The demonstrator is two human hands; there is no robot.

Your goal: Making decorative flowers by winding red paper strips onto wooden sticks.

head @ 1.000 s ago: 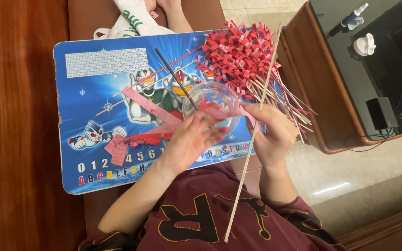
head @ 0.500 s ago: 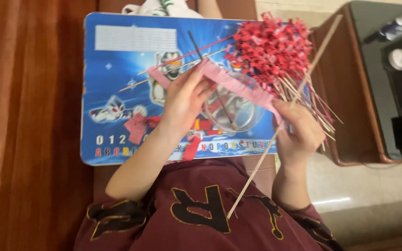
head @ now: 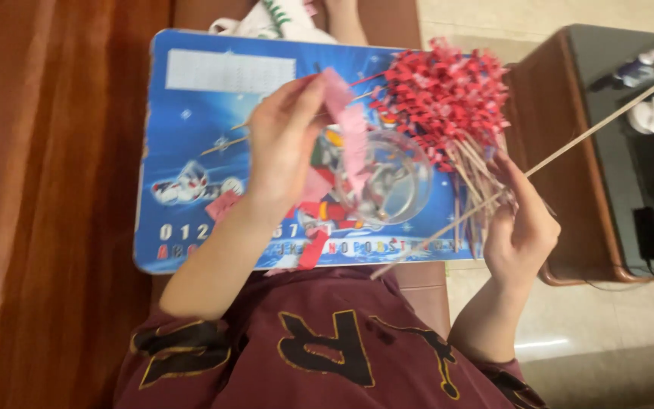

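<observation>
Holding, left hand [head: 281, 151]: grip pinched on the upper end of a pink paper strip [head: 350, 132], thumb and fingers closed on it above the blue lap board [head: 191, 113].
Strip axis: runs from the pinch down and to the right, its lower end hanging over the clear glass bowl [head: 387, 182]; slightly blurred, so the exact end cannot be told.
Bowl position: on the board, just right of the left hand, between the two hands.
Loose scraps: red and pink paper pieces [head: 225, 204] lie on the board under and beside the left wrist.
Finished bundle: red-topped sticks [head: 440, 91] lie fanned at the board's right upper part, heads away from the person, stems toward the right hand.
Holding, right hand [head: 520, 223]: grip closed on a long thin bamboo stick [head: 599, 125], fingers curled round it near its middle.
Stick axis: slants from low left, near the board's front edge, to high right over the dark side cabinet [head: 569, 136].
Key relation: strip lies left of the stick, well apart; left hand is nearer the strip, right hand nearer the stick's middle.
</observation>
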